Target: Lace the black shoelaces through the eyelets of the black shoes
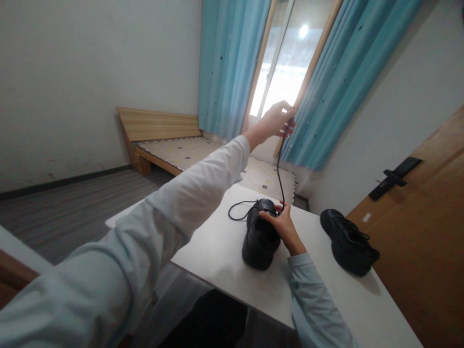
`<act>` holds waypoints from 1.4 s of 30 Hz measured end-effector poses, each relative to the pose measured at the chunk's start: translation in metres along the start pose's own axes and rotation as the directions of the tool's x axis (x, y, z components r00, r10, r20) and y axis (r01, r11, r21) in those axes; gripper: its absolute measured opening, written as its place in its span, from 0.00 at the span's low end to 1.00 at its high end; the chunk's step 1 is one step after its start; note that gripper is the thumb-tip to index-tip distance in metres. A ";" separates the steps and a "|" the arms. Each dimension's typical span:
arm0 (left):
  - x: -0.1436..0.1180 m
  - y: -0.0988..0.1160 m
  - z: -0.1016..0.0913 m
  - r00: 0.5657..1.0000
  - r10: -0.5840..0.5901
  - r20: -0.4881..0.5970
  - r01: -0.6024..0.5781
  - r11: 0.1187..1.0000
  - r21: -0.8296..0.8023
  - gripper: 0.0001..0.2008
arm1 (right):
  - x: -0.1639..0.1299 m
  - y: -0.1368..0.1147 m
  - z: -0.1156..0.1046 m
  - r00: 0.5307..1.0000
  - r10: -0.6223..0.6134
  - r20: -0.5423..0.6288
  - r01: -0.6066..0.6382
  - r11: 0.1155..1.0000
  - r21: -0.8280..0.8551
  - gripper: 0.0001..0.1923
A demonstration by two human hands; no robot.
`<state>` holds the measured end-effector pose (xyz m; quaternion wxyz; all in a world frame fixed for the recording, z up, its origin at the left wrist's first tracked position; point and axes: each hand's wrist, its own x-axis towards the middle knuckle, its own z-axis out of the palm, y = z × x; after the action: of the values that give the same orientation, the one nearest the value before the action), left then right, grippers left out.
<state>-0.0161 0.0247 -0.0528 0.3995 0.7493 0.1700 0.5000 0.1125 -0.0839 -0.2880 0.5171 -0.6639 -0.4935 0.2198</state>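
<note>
A black lace-up shoe (258, 244) stands on the white table, its heel toward me. My left hand (277, 118) is raised well above the table and pinches one end of a black shoelace (278, 169). The lace runs from these fingers down to the front of the shoe, with a slight curve. My right hand (284, 224) is closed on the shoe's right side near the tongue, thumb over the opening. The shoe's other lace end (232, 218) loops out loosely to the left on the table. My right fingertips are partly hidden behind the shoe.
A second black shoe (350, 244) with laces stands on the table's (217, 251) right side. Beyond the table is a wooden bed (159, 124) with a bare patterned mattress. Blue curtains (232, 63) hang at the window, and a wooden door (409, 208) is at the right.
</note>
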 end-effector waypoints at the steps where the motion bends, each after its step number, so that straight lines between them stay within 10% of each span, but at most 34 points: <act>1: -0.005 -0.007 0.002 1.000 -0.027 -0.013 0.027 1.000 -0.009 0.03 | 0.001 -0.001 0.000 1.000 0.004 -0.001 -0.004 1.000 0.000 0.53; 21: -0.119 -0.160 0.010 0.962 -0.261 0.079 0.270 0.951 -0.149 0.07 | 0.007 -0.007 0.004 0.985 -0.170 0.016 0.171 0.985 -0.029 0.44; 28: -0.134 -0.160 -0.001 0.954 -0.176 0.242 0.110 0.958 0.266 0.07 | 0.006 -0.012 -0.001 0.901 -0.433 0.016 0.428 0.884 -0.188 0.21; 42: -0.144 -0.159 -0.008 0.914 -0.163 0.372 0.000 0.916 0.400 0.06 | 0.014 -0.006 0.003 0.917 -0.389 0.089 0.399 0.894 -0.203 0.09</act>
<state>-0.0639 0.0331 -0.2614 0.2887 0.8917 0.2134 0.2755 0.1135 -0.0704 -0.2810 0.4636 -0.5974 -0.6505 0.0705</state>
